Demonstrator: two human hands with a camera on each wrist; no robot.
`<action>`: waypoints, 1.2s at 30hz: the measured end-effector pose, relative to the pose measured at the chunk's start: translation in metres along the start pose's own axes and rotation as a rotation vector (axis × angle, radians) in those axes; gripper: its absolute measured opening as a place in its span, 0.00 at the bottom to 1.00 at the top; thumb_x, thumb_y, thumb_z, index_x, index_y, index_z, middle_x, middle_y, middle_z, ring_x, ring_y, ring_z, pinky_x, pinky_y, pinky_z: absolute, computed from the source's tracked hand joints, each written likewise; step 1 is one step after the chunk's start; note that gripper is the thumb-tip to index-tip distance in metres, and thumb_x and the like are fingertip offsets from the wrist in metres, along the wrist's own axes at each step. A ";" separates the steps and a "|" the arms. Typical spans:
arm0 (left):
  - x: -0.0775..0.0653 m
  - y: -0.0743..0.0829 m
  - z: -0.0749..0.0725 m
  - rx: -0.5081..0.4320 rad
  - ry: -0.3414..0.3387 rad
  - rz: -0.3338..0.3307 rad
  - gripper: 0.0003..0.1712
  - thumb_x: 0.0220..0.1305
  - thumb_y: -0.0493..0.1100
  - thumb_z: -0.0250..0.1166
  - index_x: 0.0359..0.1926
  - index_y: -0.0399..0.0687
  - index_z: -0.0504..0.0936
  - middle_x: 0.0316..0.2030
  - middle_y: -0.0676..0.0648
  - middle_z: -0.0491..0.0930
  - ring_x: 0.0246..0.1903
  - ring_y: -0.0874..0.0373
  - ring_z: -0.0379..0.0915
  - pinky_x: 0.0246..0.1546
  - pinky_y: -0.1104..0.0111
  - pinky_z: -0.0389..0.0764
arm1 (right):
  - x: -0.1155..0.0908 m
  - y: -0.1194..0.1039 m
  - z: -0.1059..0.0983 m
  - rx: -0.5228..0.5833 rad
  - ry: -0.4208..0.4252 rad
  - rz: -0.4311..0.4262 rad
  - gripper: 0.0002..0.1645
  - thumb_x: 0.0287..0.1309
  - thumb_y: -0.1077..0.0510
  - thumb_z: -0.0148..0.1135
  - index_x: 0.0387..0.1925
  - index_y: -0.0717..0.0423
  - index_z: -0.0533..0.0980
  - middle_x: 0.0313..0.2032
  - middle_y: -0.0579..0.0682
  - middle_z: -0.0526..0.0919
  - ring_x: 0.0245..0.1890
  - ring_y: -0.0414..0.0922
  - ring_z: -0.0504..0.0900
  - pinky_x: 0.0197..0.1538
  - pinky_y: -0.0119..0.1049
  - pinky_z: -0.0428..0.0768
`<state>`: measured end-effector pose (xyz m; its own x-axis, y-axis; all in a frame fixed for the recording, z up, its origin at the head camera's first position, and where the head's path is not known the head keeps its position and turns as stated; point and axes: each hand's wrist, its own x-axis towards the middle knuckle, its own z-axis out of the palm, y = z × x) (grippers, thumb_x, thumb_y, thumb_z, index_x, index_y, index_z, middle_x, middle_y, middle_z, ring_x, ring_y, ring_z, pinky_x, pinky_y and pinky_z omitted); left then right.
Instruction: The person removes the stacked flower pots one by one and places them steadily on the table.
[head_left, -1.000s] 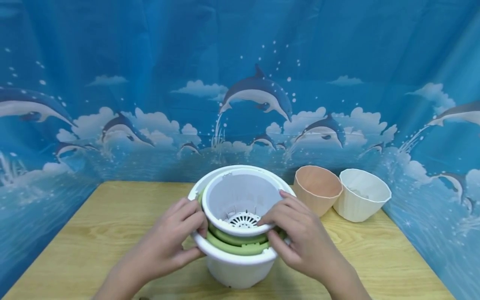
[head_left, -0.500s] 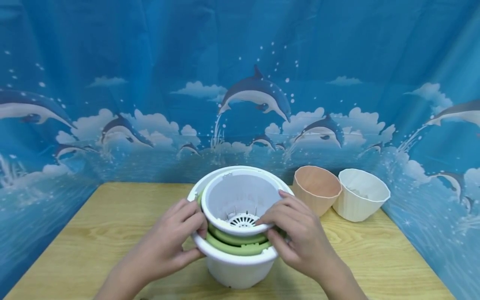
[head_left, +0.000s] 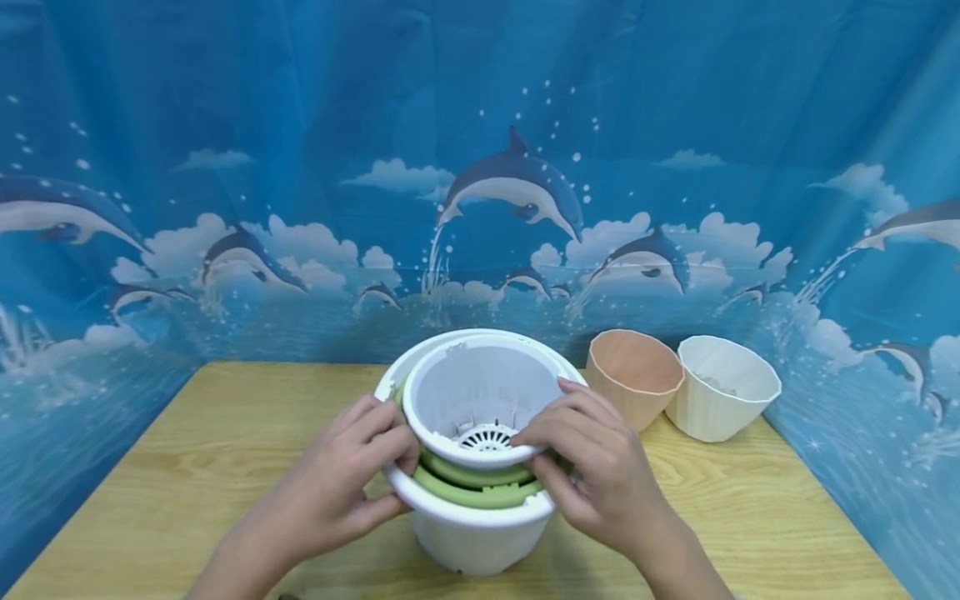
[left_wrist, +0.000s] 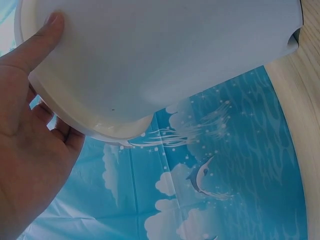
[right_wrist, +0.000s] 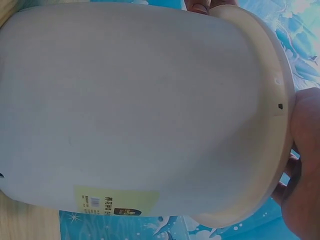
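Note:
Nested flowerpots stand at the middle of the table. The outer white flowerpot (head_left: 480,546) holds green flowerpots (head_left: 483,498), and a smaller white flowerpot (head_left: 487,379) with a slotted bottom sits innermost, tilted. My left hand (head_left: 360,467) grips the outer pot's left rim, fingers curled over it; the left wrist view shows the thumb (left_wrist: 47,40) against the outside wall. With my right hand (head_left: 592,471) I pinch the innermost pot's front right rim, fingers inside and thumb below. A yellow-green label (right_wrist: 117,200) marks the outer pot's side in the right wrist view.
An orange-pink faceted pot (head_left: 636,371) and a cream-white faceted pot (head_left: 720,392) stand side by side at the back right, the cream one with pale bits inside. A blue dolphin-print curtain (head_left: 300,167) hangs behind and beside the wooden table (head_left: 225,433).

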<state>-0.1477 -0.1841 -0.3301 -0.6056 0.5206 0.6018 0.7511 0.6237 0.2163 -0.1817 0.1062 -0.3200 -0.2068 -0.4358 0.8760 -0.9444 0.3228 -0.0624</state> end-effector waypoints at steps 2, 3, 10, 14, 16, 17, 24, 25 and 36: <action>0.000 0.000 0.000 0.004 -0.006 -0.001 0.21 0.51 0.54 0.76 0.33 0.63 0.70 0.38 0.64 0.67 0.41 0.65 0.60 0.42 0.67 0.67 | 0.000 0.000 0.000 0.000 0.004 -0.002 0.09 0.55 0.62 0.61 0.37 0.50 0.83 0.34 0.42 0.85 0.38 0.42 0.80 0.69 0.44 0.68; 0.000 0.000 0.000 0.008 -0.010 0.000 0.21 0.51 0.54 0.76 0.33 0.63 0.70 0.38 0.64 0.67 0.41 0.65 0.60 0.43 0.67 0.67 | 0.000 0.000 0.000 -0.001 0.006 -0.003 0.09 0.55 0.62 0.61 0.37 0.51 0.83 0.34 0.42 0.85 0.38 0.42 0.81 0.69 0.45 0.68; 0.000 0.001 -0.001 0.060 -0.041 0.026 0.19 0.52 0.55 0.75 0.35 0.63 0.70 0.41 0.62 0.68 0.45 0.64 0.62 0.45 0.63 0.71 | 0.000 0.001 0.001 -0.001 0.010 -0.004 0.07 0.57 0.61 0.61 0.37 0.51 0.83 0.34 0.42 0.85 0.39 0.43 0.80 0.69 0.44 0.68; 0.000 0.002 -0.001 0.066 -0.044 0.024 0.20 0.52 0.55 0.75 0.35 0.63 0.70 0.42 0.62 0.68 0.45 0.63 0.62 0.44 0.63 0.70 | 0.001 0.001 0.001 -0.005 0.023 -0.013 0.07 0.60 0.60 0.61 0.37 0.51 0.83 0.34 0.43 0.85 0.38 0.43 0.80 0.69 0.44 0.68; 0.001 0.002 -0.001 0.070 -0.045 0.024 0.20 0.52 0.55 0.75 0.35 0.62 0.70 0.42 0.62 0.68 0.45 0.63 0.61 0.44 0.63 0.70 | 0.002 0.000 0.002 -0.006 0.037 -0.017 0.07 0.58 0.61 0.61 0.36 0.52 0.83 0.33 0.43 0.85 0.38 0.44 0.80 0.69 0.44 0.68; 0.001 0.002 -0.001 0.072 -0.044 0.025 0.20 0.52 0.55 0.75 0.35 0.62 0.70 0.41 0.62 0.68 0.45 0.63 0.62 0.45 0.63 0.70 | 0.003 -0.001 0.002 -0.003 0.050 -0.017 0.08 0.56 0.63 0.61 0.36 0.52 0.83 0.33 0.44 0.85 0.38 0.44 0.80 0.69 0.44 0.68; 0.001 0.002 -0.001 0.079 -0.049 0.026 0.21 0.51 0.56 0.75 0.35 0.62 0.69 0.40 0.62 0.67 0.44 0.64 0.61 0.44 0.64 0.70 | 0.007 -0.005 0.001 0.033 0.150 -0.017 0.14 0.43 0.70 0.61 0.35 0.56 0.82 0.31 0.47 0.85 0.37 0.48 0.79 0.68 0.44 0.68; 0.000 0.003 -0.001 0.080 -0.050 0.027 0.21 0.51 0.56 0.75 0.35 0.63 0.69 0.40 0.62 0.66 0.44 0.64 0.61 0.44 0.64 0.69 | 0.007 -0.006 0.001 0.035 0.153 -0.017 0.13 0.44 0.70 0.61 0.35 0.56 0.82 0.31 0.47 0.85 0.37 0.48 0.79 0.68 0.44 0.68; 0.001 0.003 0.000 0.083 -0.041 0.035 0.21 0.51 0.55 0.75 0.34 0.62 0.69 0.39 0.62 0.67 0.43 0.63 0.61 0.45 0.65 0.68 | 0.009 -0.007 0.003 0.021 0.182 -0.063 0.09 0.51 0.68 0.60 0.33 0.58 0.82 0.30 0.48 0.85 0.35 0.49 0.79 0.68 0.44 0.68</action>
<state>-0.1463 -0.1822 -0.3290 -0.5905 0.5653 0.5760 0.7489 0.6499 0.1298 -0.1782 0.0977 -0.3128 -0.0997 -0.2952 0.9502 -0.9595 0.2814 -0.0132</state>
